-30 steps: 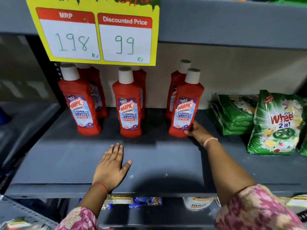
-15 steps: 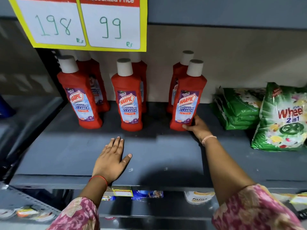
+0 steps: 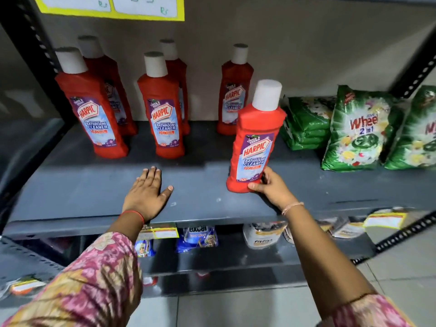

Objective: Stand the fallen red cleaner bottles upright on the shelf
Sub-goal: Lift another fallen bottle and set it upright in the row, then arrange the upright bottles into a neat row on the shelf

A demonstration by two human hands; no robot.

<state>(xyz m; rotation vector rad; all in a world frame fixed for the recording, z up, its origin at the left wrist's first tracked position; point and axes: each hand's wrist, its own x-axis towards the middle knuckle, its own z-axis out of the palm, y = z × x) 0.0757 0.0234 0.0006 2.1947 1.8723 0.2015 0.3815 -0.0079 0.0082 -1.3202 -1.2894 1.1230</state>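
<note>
Bottle [image 3: 256, 140]: rigid plastic, likely liquid-heavy, top-heavy, smooth. Right hand [image 3: 271, 188] pinches its base; mid-body grip steadier. Left hand [image 3: 146, 194] spread flat, left of bottle.

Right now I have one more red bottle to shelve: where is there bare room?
Bare shelf lies along the front, left of the left hand, and between it and the held bottle in the right hand. The strip before the green packs is also free. The back left bottles are crowded.

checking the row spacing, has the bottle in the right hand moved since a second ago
Yes: the bottle came forward toward the shelf edge, away from the bottle behind it.
</note>
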